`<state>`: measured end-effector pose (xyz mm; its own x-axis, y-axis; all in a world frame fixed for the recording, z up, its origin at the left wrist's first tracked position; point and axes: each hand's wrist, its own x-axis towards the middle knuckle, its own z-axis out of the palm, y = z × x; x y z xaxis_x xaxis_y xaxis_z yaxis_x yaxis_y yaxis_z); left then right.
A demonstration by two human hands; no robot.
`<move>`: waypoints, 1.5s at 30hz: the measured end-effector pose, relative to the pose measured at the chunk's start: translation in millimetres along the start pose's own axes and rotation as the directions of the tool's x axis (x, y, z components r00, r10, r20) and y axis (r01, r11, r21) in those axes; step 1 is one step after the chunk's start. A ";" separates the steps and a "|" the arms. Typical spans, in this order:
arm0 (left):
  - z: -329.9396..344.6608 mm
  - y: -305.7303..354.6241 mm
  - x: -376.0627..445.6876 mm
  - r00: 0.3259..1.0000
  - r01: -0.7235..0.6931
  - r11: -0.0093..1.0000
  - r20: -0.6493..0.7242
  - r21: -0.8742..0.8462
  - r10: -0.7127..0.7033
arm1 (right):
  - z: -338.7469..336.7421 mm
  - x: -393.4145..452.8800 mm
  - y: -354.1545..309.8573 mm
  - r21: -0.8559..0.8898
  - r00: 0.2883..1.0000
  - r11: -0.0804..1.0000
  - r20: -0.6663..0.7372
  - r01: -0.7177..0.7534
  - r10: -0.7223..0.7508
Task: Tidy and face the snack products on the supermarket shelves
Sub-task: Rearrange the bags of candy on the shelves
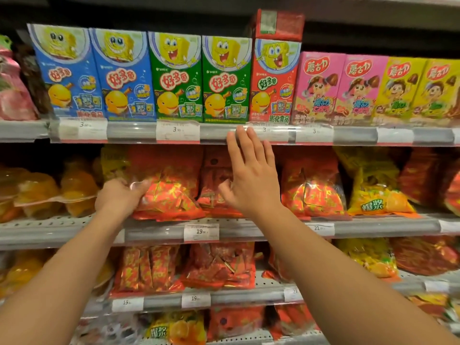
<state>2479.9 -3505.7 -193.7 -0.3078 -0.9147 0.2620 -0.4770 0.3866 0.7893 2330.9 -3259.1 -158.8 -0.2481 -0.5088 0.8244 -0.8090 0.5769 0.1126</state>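
On the middle shelf lies a clear bag of red and gold wrapped candies. My left hand grips its left top corner. My right hand hovers with straight, spread fingers in front of a second red candy bag, fingertips up near the upper shelf rail. On the top shelf stand blue, green and red cartoon snack boxes, fronts facing out. Another red box lies on top of the red one.
Pink and yellow snack boxes fill the top shelf's right side. Orange jelly cups sit at the left of the middle shelf, red and yellow candy bags at its right. More candy bags fill the lower shelves.
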 end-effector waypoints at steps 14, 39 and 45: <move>12.4 -27.1 -90.0 0.973 -0.200 0.926 -0.172 -0.320 0.151 | -3.9 -1.0 1.7 0.048 0.998 0.999 0.062 0.011 -0.014; 146.1 36.3 -101.0 0.888 -0.418 0.899 -0.153 0.128 0.434 | 10.6 -112.9 359.2 -0.204 0.382 0.477 0.375 -0.855 0.844; 153.3 31.6 -97.7 0.834 -0.489 0.840 -0.158 0.236 0.529 | 31.9 -103.0 386.1 -0.261 0.263 0.397 0.427 -0.880 0.865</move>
<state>2368.7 -3386.1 -279.4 -0.3792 -0.5764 0.7239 -0.4445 0.7996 0.4039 2027.1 -3004.3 -218.0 -0.9928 0.0921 0.0772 0.0366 0.8434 -0.5361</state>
